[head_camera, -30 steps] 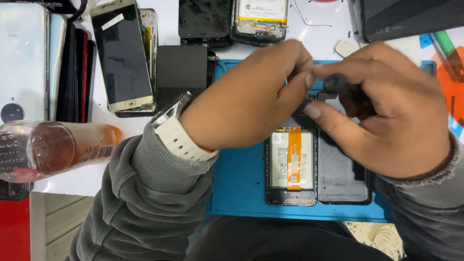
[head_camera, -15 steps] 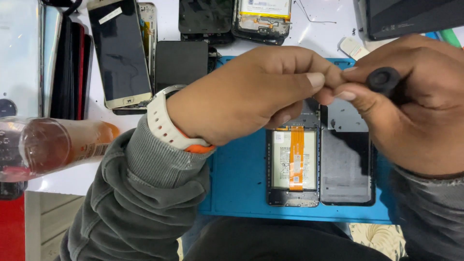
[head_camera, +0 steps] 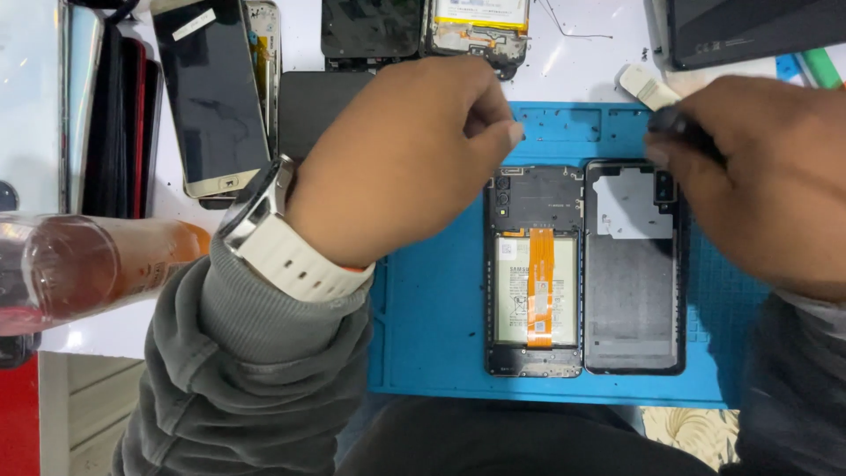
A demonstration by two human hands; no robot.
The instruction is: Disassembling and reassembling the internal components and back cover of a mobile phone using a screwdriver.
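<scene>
An opened phone (head_camera: 534, 269) lies on a blue work mat (head_camera: 436, 326), its battery and an orange flex cable showing. Its black back cover (head_camera: 634, 282) lies inside-up right beside it. My left hand (head_camera: 405, 154), with a white watch on the wrist, hovers above the mat to the left of the phone's top, fingertips pinched together; whether anything tiny sits between them cannot be seen. My right hand (head_camera: 767, 176) is above the cover's right side and grips a black tool handle (head_camera: 683, 132).
Several phones and phone parts (head_camera: 211, 97) lie along the back of the white table. A clear bottle of reddish liquid (head_camera: 79, 269) lies at the left. A dark device (head_camera: 749, 26) sits at back right, with a small white brush (head_camera: 648, 86) beside it.
My two hands, close together over the phone's top, have drawn apart: the left went left, the right went right with the black tool. The phone and cover now show fully.
</scene>
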